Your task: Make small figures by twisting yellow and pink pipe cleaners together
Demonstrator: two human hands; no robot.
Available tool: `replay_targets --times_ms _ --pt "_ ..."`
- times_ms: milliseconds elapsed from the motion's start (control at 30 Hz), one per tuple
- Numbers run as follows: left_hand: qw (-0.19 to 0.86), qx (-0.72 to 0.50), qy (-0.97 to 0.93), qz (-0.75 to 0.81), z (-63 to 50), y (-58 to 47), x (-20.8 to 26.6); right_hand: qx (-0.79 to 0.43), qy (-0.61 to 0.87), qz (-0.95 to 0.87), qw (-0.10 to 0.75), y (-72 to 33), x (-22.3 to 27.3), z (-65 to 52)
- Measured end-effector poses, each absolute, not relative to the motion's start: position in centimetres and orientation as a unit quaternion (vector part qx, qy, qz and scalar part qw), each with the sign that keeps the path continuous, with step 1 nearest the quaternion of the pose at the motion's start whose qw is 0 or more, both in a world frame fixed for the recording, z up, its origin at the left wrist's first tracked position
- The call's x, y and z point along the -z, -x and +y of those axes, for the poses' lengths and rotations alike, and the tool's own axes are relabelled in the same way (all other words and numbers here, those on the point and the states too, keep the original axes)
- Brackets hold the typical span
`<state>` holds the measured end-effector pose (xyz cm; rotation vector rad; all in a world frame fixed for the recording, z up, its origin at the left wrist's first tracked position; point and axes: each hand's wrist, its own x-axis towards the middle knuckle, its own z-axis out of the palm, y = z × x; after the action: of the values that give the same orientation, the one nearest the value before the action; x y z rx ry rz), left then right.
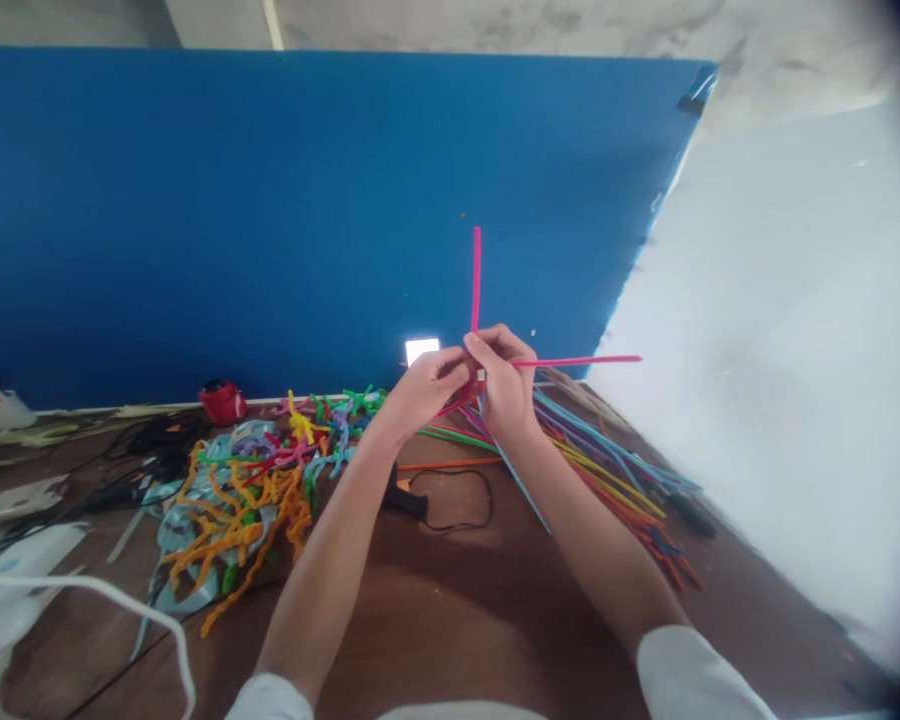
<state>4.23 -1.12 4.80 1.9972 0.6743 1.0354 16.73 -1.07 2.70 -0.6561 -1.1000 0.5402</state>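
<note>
Both my hands meet above the middle of the table, gripping pink pipe cleaners [477,275]. One straight length points up from between my fingers, and another sticks out to the right. A darker pink end shows low beside the left fingers. My left hand [429,385] is closed, thumb and fingertips pinching near where the lengths join. My right hand [506,378] is closed around the same spot, its thumb against the base of the upright length. The join itself is mostly hidden by the fingers.
Twisted orange pipe cleaners [225,530] and other coloured ones pile up at left. Straight blue pipe cleaners [607,440] lie at right among several colours. A black tool with a cord [407,500] lies in the middle. A white cable [120,598] curves at lower left. A blue panel [307,200] stands behind.
</note>
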Motion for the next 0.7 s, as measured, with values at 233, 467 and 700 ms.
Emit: replay_targets --times_ms 233,467,700 --pt "0.415 -0.399 -0.772 0.269 -1.3 -4.1 -4.9 -0.263 0.290 -0.543 0.743 -17.4 -2.9 -1.1" --pt "0.473 -0.372 -0.745 0.287 -1.5 -4.2 -5.1 -0.405 0.291 -0.499 0.709 -18.0 -3.6 -1.2" --pt "0.495 -0.343 -0.748 0.281 -1.7 -4.1 -5.1 -0.447 0.291 -0.451 0.715 -17.7 -4.5 -1.8"
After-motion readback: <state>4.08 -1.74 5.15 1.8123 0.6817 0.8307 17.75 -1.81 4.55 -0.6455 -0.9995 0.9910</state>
